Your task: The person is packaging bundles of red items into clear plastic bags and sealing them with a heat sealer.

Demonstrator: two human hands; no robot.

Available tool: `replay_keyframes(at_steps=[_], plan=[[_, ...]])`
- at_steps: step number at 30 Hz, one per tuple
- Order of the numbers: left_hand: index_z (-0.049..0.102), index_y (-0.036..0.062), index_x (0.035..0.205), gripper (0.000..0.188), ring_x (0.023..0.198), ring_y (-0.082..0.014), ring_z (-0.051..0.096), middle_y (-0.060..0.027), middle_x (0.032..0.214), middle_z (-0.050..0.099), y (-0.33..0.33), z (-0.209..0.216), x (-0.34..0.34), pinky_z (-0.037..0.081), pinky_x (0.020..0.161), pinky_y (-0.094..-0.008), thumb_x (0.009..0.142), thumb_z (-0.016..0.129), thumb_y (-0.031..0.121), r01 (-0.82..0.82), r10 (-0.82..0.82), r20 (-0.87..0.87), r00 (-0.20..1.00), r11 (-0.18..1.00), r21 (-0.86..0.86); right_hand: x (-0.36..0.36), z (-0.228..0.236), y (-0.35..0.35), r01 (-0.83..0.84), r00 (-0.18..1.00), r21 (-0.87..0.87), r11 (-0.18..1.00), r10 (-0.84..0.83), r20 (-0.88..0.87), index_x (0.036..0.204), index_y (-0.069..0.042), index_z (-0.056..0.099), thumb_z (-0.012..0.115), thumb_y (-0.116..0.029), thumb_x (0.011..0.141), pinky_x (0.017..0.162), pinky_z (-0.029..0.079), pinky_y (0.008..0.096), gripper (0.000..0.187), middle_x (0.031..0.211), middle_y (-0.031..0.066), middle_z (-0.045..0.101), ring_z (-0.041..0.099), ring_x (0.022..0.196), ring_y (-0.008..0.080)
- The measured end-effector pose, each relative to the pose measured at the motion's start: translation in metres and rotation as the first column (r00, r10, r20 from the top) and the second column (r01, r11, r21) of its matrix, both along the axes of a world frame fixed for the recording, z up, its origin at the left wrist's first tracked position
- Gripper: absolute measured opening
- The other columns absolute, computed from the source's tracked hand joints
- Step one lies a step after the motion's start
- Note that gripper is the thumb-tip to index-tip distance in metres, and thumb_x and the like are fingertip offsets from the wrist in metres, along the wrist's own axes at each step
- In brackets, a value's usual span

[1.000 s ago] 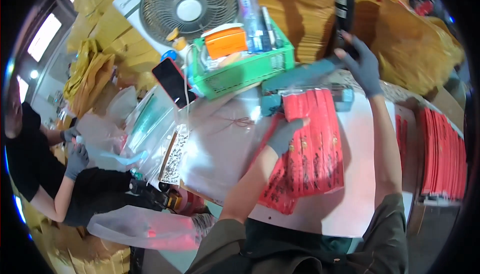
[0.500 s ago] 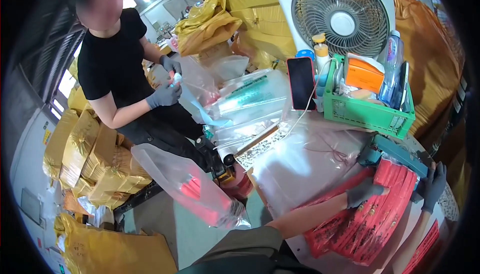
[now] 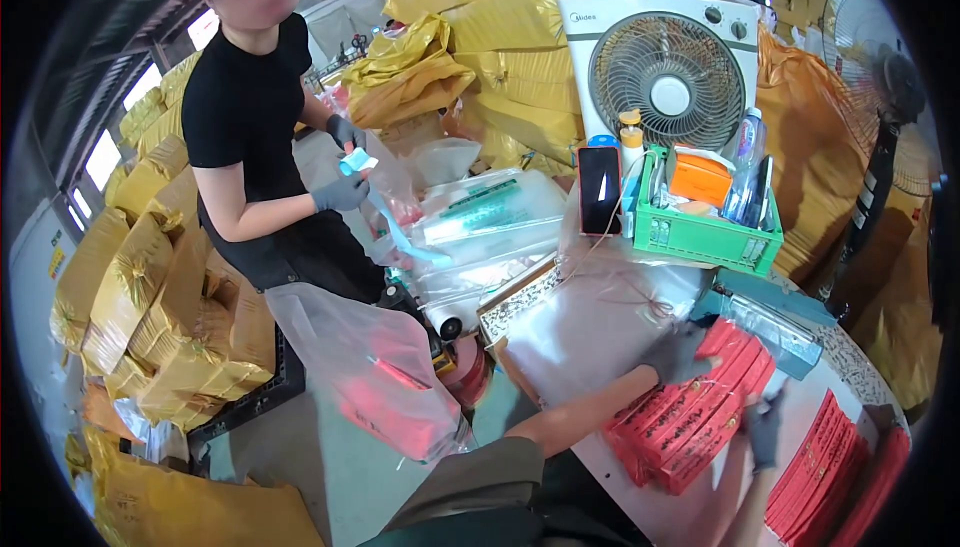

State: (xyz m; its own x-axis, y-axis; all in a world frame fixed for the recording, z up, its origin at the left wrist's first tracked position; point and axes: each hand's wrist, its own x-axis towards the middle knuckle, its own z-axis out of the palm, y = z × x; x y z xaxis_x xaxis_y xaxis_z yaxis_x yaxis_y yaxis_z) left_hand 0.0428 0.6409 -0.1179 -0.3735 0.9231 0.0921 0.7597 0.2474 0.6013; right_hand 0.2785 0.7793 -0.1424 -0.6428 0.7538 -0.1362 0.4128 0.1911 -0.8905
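A stack of red packets with dark printing lies tilted over the white tabletop, held between my two grey-gloved hands. My left hand is closed on its upper left edge, the thumb over the top. My right hand presses against its right side, fingers bent near the edge. Just beyond the stack stands a teal box-shaped device with a shiny clear part. More red packets stand in rows to the right of my right hand. A clear plastic sheet or bag lies left of the stack.
A green crate holds bottles and an orange box; a phone leans beside it, before a white fan. At left, a gloved co-worker holds a light-blue strip. A bag with red packets hangs near the table. Yellow-wrapped parcels are piled behind.
The red stack and both hands have moved left, away from the teal device. The view has turned right, showing more red packets and a standing fan. The co-worker's hands have shifted on the blue strip.
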Motion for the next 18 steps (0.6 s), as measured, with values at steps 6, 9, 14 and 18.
replay_keyframes(at_steps=[6, 9, 14, 18], plan=[[0.043, -0.0009, 0.129, 0.066, 0.11, -0.0283, 0.053, -0.0181, 0.118, 0.055, -0.04, 0.016, 0.037, 0.041, 0.096, -0.0384, 0.079, 0.066, 0.036, 0.023, -0.054, 0.526, 0.849, 0.998, 0.064, 0.01, -0.069, -0.071, 0.11, 0.87, -0.264, 0.958, -0.221, -0.44, 0.134, 0.003, 0.036, 0.059, -0.033, 0.088, 0.096, 0.04, 0.0356, 0.063, 0.123, 0.0163, 0.05, 0.049, 0.111, 0.024], [0.044, -0.0005, 0.129, 0.063, 0.104, -0.0223, 0.056, -0.0142, 0.116, 0.056, -0.082, 0.002, 0.057, 0.043, 0.092, -0.0329, 0.08, 0.065, 0.033, -0.092, -0.18, 0.875, 0.45, 0.965, 0.247, 0.021, -0.037, -0.12, -0.2, 0.799, -0.507, 0.839, -0.16, -0.58, 0.133, 0.0, 0.04, 0.051, -0.042, 0.091, 0.098, 0.039, 0.0373, 0.06, 0.128, 0.0126, 0.049, 0.047, 0.115, 0.0228], [0.045, -0.0049, 0.127, 0.064, 0.1, -0.0203, 0.058, -0.0153, 0.113, 0.06, -0.137, 0.054, 0.07, 0.044, 0.086, -0.0323, 0.085, 0.059, 0.041, -0.14, 0.028, 0.899, 0.438, 0.989, 0.037, 0.025, -0.012, -0.17, -0.521, 0.713, -0.687, 0.506, -0.186, -0.676, 0.142, -0.007, 0.025, 0.051, -0.053, 0.085, 0.104, 0.034, 0.0448, 0.078, 0.14, 0.013, 0.037, 0.04, 0.125, 0.0308], [0.048, -0.0058, 0.118, 0.074, 0.094, -0.0303, 0.059, -0.0204, 0.1, 0.06, -0.227, 0.112, 0.042, 0.045, 0.085, -0.0353, 0.076, 0.065, 0.053, -0.31, 0.334, 0.276, 0.901, 0.942, -0.126, -0.013, -0.003, -0.21, -0.544, 0.648, -0.672, 0.502, -0.258, -0.717, 0.143, -0.008, 0.023, 0.049, -0.052, 0.086, 0.105, 0.033, 0.0432, 0.077, 0.142, 0.0131, 0.035, 0.038, 0.126, 0.0305]])
